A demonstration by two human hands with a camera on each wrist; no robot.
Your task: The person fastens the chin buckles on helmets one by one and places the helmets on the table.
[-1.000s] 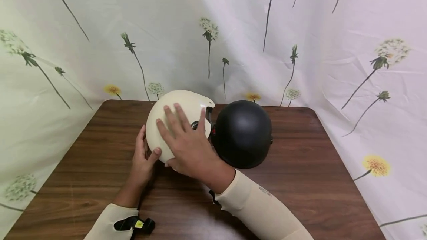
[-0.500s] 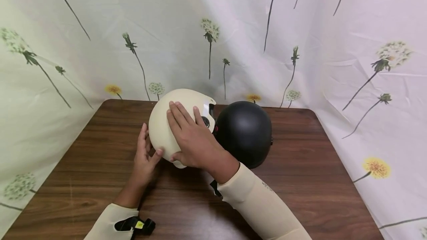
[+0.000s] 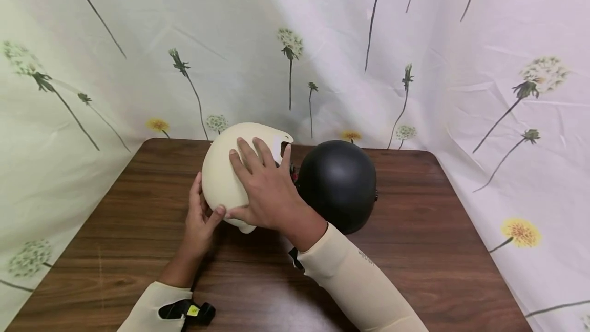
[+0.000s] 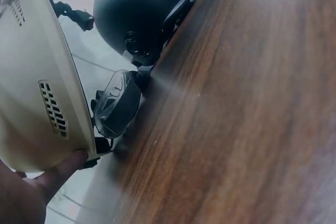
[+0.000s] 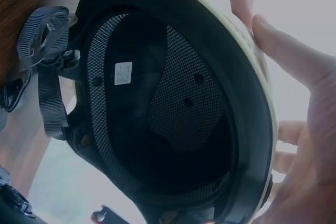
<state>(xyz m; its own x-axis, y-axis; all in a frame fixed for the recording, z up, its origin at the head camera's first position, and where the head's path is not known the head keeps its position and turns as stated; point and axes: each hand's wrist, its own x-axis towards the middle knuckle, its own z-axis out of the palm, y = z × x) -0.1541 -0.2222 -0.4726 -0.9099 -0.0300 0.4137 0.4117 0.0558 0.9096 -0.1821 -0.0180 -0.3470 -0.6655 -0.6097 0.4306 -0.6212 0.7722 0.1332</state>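
Left hand [image 3: 199,222] has the cream, round hard-shell helmet [image 3: 224,173] by its left side: thumb on the near face by the edge, fingers bent around the far left side. Right hand [image 3: 269,188] lies on the shell's near right face, fingers spread and nearly straight, thumb out toward the left thumb; pressing against it, not wrapped round it.

Cream helmet sits left of centre over the back part of the dark brown wood-grain counter [image 3: 415,250], tilted, hollow side toward the right wrist camera. Can't tell if its rim touches the counter. Inside: black lining with mesh panels [image 5: 184,93] and a small white printed label [image 5: 123,73]. Grey webbing strap [image 5: 51,103] and clear plastic chin cup [image 5: 52,35] hang off the rim side. Slotted vents [image 4: 54,109] show on the shell in the left wrist view.

Matte black, dome-shaped helmet [image 3: 338,186] stands crown up on the counter, just right of the cream one; contact between them not clear.

Both arms in cream sleeves [image 3: 359,281]; black wrist strap [image 3: 171,310] with a yellow tag at the left wrist. White fabric backdrop [image 3: 341,29], dandelion print, behind and along both sides.
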